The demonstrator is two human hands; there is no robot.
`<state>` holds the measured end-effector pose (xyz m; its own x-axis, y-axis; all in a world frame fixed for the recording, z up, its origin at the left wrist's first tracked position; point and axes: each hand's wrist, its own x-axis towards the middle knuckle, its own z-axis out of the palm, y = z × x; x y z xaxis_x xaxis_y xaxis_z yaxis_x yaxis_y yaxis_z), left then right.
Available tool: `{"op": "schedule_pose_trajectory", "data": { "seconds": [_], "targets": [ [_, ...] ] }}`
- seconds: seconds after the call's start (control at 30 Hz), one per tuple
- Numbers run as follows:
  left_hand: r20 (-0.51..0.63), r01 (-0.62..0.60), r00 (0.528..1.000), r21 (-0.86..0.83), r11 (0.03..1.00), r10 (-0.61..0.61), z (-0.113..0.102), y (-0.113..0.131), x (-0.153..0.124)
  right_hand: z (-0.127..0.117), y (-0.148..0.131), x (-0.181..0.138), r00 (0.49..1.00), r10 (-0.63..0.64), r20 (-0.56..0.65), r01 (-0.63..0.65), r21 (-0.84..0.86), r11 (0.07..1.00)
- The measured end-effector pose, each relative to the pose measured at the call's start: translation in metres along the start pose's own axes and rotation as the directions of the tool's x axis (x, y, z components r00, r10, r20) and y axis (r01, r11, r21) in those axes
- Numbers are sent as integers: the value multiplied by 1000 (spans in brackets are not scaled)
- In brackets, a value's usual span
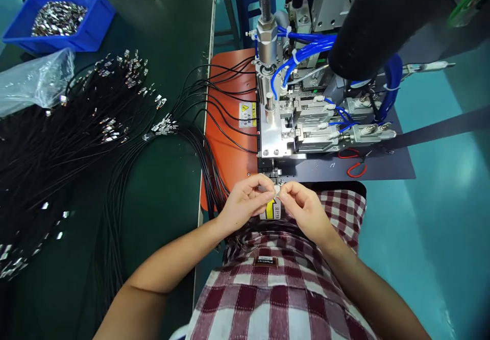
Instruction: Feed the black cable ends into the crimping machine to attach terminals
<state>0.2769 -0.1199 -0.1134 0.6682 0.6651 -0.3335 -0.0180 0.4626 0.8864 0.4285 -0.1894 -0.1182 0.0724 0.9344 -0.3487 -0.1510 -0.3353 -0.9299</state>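
Your left hand (245,199) and right hand (300,204) meet fingertip to fingertip just before the machine (275,136), both pinched on a small metal piece (276,191). Fingers hide most of it; its form is unclear.

Small metal clip (276,189) pinched between left hand (245,202) and right hand (302,208), bright, shiny. Machine block (273,136) bare polished metal, smooth, screws visible; cylinder (266,36) brushed steel, threaded rod on top. Blue hoses (306,41) glossy plastic. Orange mat (225,141) matt, rubbery look, smooth. Warning sticker (247,114) glossy paper or film, cannot tell which. Black cables (115,176) matt plastic sheath, ends with shiny metal terminals (164,124). Blue bin (90,28) hard plastic, slight sheen, full of glinting metal parts. Clear bag (36,82) thin crinkled plastic film. Counter (168,33) dark green, matt, smooth. Checked shirt (279,289) woven cloth, soft matt. Floor (440,217) teal, glossy coat.
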Motion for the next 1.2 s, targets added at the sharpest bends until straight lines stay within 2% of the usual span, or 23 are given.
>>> {"op": "schedule_pose_trajectory", "data": {
  "seconds": [0.1,0.17,0.23,0.3,0.37,0.47,0.8,1.2],
  "targets": [
    [28,14,999,135,991,-18,0,3,-1,-4,4,2,1000,-12,-28,12,4,1000],
    [-2,-24,1000,315,949,25,-1,7,0,-11,7,7,998,-25,-57,24,-15,1000],
    [-17,-125,987,544,830,159,-4,11,3,-18,10,16,997,-43,-72,39,-48,998],
    [60,-252,949,731,634,308,-11,11,10,-24,12,27,996,-59,-65,53,-86,995],
    [175,-351,907,815,461,382,-20,8,18,-26,15,37,996,-65,-58,58,-108,992],
    [271,-410,879,850,332,393,-32,1,27,-26,18,46,998,-46,-54,39,-114,993],
    [315,-383,882,913,144,351,-35,-2,29,-25,16,50,995,21,-95,-32,-116,993],
    [303,-333,911,941,65,279,-32,2,28,-25,15,51,994,34,-105,-48,-132,990]
  ]
}}
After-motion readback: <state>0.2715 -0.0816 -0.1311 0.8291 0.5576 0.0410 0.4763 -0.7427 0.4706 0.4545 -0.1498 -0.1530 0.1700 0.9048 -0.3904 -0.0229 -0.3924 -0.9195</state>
